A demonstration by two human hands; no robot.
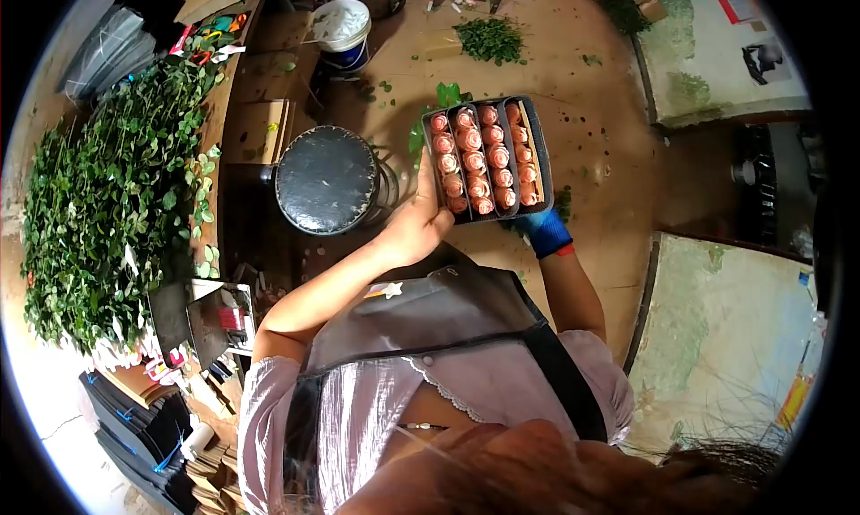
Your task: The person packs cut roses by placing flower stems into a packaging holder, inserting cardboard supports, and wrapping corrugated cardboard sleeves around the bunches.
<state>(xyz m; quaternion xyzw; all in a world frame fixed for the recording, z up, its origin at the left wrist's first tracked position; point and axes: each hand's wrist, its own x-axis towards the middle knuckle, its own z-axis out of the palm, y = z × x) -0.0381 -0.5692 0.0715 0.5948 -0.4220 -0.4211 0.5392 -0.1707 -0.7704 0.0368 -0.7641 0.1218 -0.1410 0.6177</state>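
Observation:
In front of my apron I hold up a bunch of pink roses (484,161), their heads in rows parted by dark sheets inside a dark rectangular wrap. A pale strip runs along the right-hand row, and green leaves (451,95) stick out at the far left corner. My bare left hand (419,224) grips the wrap's left side, one finger lying along it. At the near right corner, my right hand (545,232) in a blue glove supports the bunch from below; its fingers are mostly hidden.
A round black stool (326,180) stands to the left. Beyond it, a bench carries a large heap of leafy stems (98,201). A white-and-blue bucket (343,33) and cut greenery (490,40) are on the brown floor ahead. Stacked dark sheets (134,434) lie at lower left.

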